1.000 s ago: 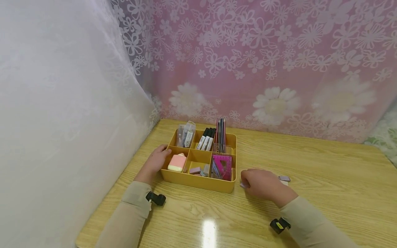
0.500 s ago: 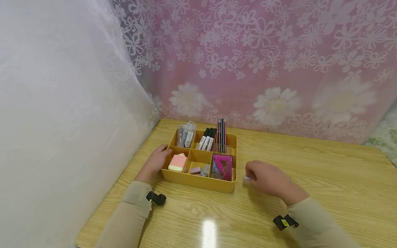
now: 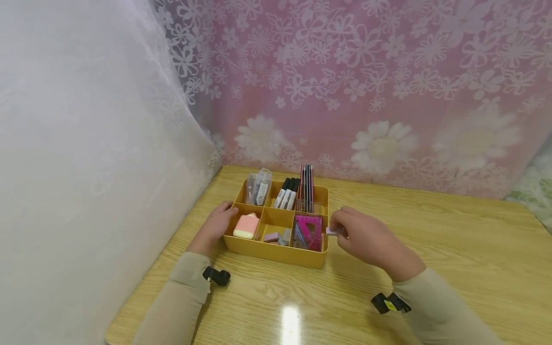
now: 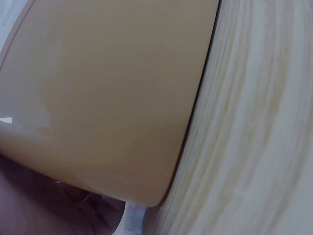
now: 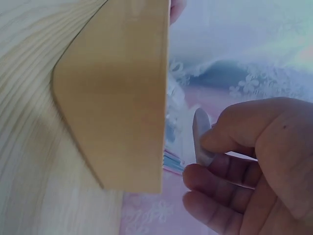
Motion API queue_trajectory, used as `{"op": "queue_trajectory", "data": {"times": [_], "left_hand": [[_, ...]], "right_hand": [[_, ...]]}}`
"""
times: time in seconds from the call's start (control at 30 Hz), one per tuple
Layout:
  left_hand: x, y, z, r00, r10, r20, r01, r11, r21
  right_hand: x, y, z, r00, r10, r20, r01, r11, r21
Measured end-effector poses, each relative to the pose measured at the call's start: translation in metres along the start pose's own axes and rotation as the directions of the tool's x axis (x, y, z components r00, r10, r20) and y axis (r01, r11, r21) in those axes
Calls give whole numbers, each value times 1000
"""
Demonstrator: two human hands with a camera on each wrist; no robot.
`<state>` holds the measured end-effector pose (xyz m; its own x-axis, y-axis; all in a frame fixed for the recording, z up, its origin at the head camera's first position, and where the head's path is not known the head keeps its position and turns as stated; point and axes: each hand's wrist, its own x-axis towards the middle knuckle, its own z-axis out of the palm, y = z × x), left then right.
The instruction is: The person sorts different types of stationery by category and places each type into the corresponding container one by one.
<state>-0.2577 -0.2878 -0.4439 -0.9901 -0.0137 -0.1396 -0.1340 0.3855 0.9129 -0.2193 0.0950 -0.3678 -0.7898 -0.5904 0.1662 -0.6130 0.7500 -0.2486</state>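
A yellow divided organizer box [image 3: 276, 252] stands on the table, with my left hand [image 3: 217, 224] gripping its left wall, thumb over the rim. In the left wrist view, that hand [image 4: 63, 208] lies partly hidden against the box wall. My right hand [image 3: 368, 239] pinches a pale purple eraser [image 3: 332, 231] between thumb and fingers, beside the box's right rim. In the right wrist view the eraser [image 5: 201, 129] shows edge-on, apart from the box wall. Several similar erasers [image 3: 271, 237] lie in the front middle compartment. A pink set square [image 3: 311, 230] stands in the front right one.
A pink and cream bottle [image 3: 247, 226] lies in the front left compartment. Behind are clear plastic cases [image 3: 261, 188], black-capped markers [image 3: 286, 194] and upright pencils [image 3: 307, 187]. Wooden table [image 3: 267, 299] surrounds the box; a flowered curtain [image 3: 327, 96] hangs behind.
My right hand first shifts slightly right, then rises and moves left to the box's right rim with the eraser. Small pieces seen behind that hand are now out of sight. The left hand stays put.
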Motion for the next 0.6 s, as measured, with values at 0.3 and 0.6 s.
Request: {"op": "queue_trajectory", "data": {"times": [0.3, 0.6], "left_hand": [[1, -1, -1, 1000, 4, -5, -4, 999, 33], [2, -2, -1, 1000, 3, -1, -3, 999, 33]], "right_hand": [[26, -37, 8, 997, -81, 8, 81, 997, -11], [61, -65, 15, 992, -118, 38, 120, 992, -45]]}}
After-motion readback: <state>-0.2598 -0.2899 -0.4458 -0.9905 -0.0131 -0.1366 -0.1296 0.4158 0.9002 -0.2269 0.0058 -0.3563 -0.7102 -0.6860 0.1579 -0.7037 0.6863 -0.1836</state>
